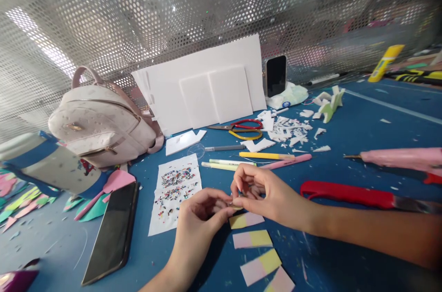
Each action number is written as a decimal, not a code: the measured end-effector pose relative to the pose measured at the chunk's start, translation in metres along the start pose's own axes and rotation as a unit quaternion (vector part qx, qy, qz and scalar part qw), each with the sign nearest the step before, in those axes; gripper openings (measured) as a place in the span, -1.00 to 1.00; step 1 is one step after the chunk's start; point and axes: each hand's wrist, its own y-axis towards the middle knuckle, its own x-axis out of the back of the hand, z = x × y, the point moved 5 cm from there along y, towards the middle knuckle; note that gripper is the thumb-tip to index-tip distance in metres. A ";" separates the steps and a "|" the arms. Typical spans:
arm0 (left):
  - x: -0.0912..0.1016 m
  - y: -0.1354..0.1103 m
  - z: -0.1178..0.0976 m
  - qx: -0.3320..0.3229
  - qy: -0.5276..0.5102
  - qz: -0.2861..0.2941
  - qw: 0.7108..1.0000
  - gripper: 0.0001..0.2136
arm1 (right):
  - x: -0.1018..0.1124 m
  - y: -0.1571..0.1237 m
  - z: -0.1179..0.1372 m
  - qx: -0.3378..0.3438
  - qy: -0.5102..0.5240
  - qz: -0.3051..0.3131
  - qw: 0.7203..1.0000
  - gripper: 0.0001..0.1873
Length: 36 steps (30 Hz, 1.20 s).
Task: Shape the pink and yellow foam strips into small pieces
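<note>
My left hand and my right hand meet over the blue table, fingertips pinched together on a tiny thing between them that I cannot make out. Just below them lie several pink-and-yellow foam strips in a row. To the left of my left hand is a white paper sheet strewn with small coloured beads. Beyond my right hand lie a yellow pen, a pink pen and a pale green pen.
A dark phone lies flat at the left. A beige backpack and white foam boards stand against the perforated metal wall. Scissors, white scraps, a red cutter, a pink glue gun and a standing phone are around.
</note>
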 end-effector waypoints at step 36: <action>-0.002 -0.004 -0.018 -0.104 0.021 -0.012 0.994 -0.92 | -0.001 0.001 -0.011 -0.041 0.041 0.002 0.998 -0.88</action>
